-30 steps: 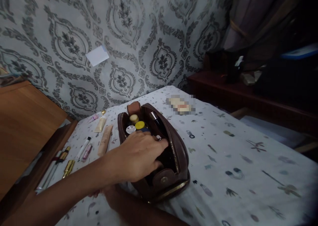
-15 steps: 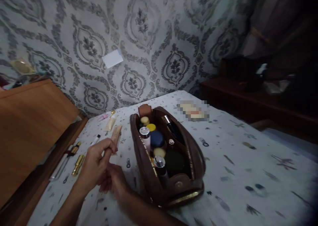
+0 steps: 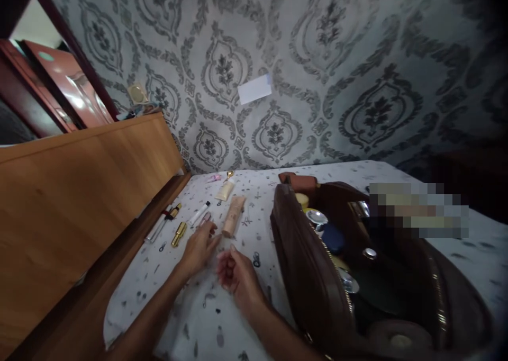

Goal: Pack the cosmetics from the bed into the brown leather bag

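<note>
My left hand is low over the sheet, fingers loosely spread, beside a beige squeeze tube. A small pinkish item lies just beyond its fingertips. To the right, my right hand is turned palm inward with loosely curled fingers and nothing visible in it. A white tube with a black cap, a gold lipstick-like tube and a slim clear tube lie left of the beige tube. Farther back is a cream tube. The brown cosmetic bag stands unzipped on the right, holding several bottles and jars.
A wooden board borders the bed's left side, with small items on its top. The patterned wall rises behind, bearing a white paper. A blurred-out item lies beyond the bag on the printed sheet.
The view has swung left and closer, so the bag sits farther right and larger. My hands, earlier together, are now apart, with the left reaching forward among the cosmetics.
</note>
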{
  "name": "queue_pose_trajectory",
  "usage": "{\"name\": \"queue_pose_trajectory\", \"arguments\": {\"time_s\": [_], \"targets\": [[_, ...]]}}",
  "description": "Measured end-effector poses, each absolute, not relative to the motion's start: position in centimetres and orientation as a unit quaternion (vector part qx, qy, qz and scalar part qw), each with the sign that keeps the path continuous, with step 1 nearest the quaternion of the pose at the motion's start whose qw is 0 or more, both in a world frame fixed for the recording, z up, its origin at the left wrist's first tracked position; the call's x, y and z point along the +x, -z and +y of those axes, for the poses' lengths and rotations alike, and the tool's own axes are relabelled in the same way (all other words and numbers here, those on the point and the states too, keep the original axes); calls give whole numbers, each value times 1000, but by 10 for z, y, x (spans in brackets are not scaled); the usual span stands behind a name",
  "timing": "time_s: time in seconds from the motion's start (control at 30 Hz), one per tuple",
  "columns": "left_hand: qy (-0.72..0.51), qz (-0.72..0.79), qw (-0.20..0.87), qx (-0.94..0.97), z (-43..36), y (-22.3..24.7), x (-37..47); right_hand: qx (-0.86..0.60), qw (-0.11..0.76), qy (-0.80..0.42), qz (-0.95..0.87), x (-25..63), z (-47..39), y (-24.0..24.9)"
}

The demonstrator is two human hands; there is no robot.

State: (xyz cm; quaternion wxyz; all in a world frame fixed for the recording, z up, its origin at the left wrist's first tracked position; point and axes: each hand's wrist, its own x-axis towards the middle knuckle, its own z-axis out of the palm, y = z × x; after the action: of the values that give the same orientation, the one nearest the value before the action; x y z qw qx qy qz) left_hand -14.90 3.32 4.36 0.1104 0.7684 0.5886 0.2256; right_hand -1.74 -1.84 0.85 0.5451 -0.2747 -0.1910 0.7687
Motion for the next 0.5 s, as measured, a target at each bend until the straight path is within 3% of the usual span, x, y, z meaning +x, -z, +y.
{"name": "queue_pose_trajectory", "arguments": {"time_s": [0.27,0.5], "targets": [[-113,602,83,786,57,-46,-115,-306,578,-739,-160,-14,-25,-19],[-69,640,30,765,31,-60,-120,-317,570,-743,-151,-15,-22,-18]]}}
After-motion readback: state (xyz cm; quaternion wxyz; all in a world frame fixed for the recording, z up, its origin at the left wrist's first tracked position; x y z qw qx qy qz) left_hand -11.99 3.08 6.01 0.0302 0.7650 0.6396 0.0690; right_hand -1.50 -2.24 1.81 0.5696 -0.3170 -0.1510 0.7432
